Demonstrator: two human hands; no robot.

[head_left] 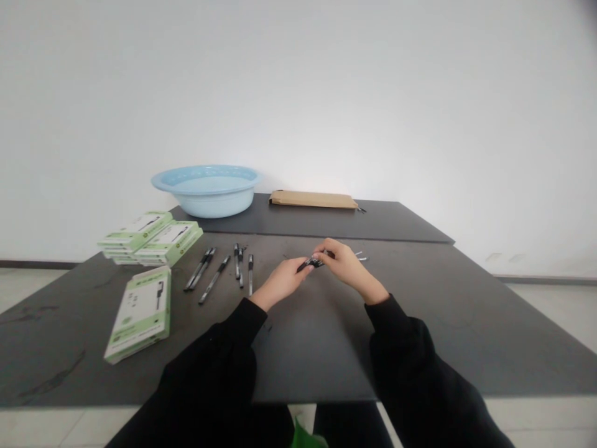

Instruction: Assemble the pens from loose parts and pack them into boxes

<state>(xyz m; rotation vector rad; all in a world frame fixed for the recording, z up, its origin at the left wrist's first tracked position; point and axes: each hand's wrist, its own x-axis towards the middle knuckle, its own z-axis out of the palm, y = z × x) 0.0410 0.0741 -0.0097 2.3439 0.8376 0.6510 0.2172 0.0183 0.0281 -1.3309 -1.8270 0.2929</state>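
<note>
Both hands meet above the middle of the dark table. My left hand is closed on the near end of some black and clear pens. The fingers of my right hand wrap round the other end of the same pens. How many pens are held cannot be made out. Just beyond my right hand, clear pen ends show. Left of my left hand, several black-gripped pens lie loose, among them a slanting pen and an upright-lying pen.
Green and white pen boxes are stacked on the left of the table, with a single box nearer me. A light blue basin stands at the back left. Behind my hands lies a brown cardboard packet.
</note>
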